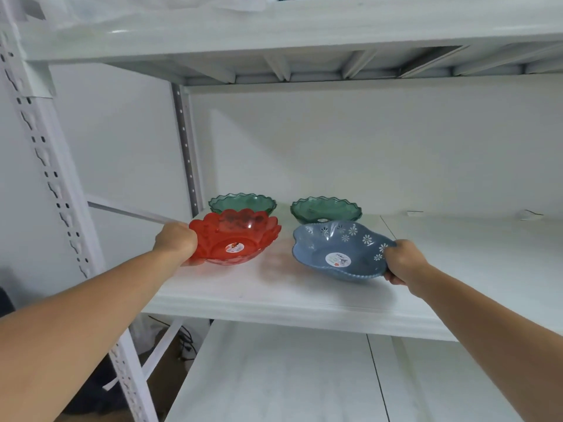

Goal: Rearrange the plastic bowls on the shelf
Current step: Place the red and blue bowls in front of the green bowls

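Observation:
A translucent red bowl [236,242] with a scalloped rim is at the left of the white shelf [274,296], and my left hand [176,242] grips its left rim. To the right, a blue bowl [338,254] with white flower prints is tilted toward me; my right hand [403,261] holds its right rim. Both bowls carry a round sticker inside. Behind them, near the back wall, stand two green translucent bowls, one at the left [242,203] and one at the right [326,209], partly hidden by the front bowls.
A perforated white upright [45,166] frames the shelf at the left. Another shelf board [304,28] hangs overhead and a lower board [304,376] lies below. The right half of the middle shelf [472,254] is bare. Dark items and cables lie on the floor at the lower left.

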### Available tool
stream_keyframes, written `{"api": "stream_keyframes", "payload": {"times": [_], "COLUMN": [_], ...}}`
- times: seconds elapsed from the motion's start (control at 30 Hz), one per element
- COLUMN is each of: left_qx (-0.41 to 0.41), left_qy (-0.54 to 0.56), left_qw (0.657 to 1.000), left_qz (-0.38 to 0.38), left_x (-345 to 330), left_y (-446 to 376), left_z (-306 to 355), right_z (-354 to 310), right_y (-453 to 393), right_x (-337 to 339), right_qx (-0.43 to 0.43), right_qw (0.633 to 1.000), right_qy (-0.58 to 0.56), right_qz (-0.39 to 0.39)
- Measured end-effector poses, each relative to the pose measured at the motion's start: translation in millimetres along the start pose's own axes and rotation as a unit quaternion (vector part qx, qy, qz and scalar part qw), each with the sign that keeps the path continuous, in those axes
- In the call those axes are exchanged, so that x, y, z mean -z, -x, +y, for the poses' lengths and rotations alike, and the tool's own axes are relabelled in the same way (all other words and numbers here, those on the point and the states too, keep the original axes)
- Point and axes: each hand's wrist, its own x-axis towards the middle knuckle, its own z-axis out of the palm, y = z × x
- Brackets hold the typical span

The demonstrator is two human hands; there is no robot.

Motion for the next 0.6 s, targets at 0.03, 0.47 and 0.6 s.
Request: {"api": "stream_keyframes", "payload": {"times": [0.03, 0.47, 0.6], "left_qx": [-0.004, -0.086, -0.087], "left_qy": [-0.009, -0.081, -0.084], "left_qw": [1.0, 0.992, 0.992], "left_qz": [-0.007, -0.038, -0.044], "left_x": [1, 3, -1], "left_y": [-9, -72, -73], "left_z": [-5, -30, -33], "right_z": [-2, -17, -15], "right_y": [3, 27, 26], "right_x": [-6, -47, -46], "right_qx": [-0.003, -0.032, -0.028], "right_qw": [1.0, 0.998, 0.998], "right_qy": [-0.002, 0.012, 0.023], "right_qz": [0.007, 0.058, 0.046]}}
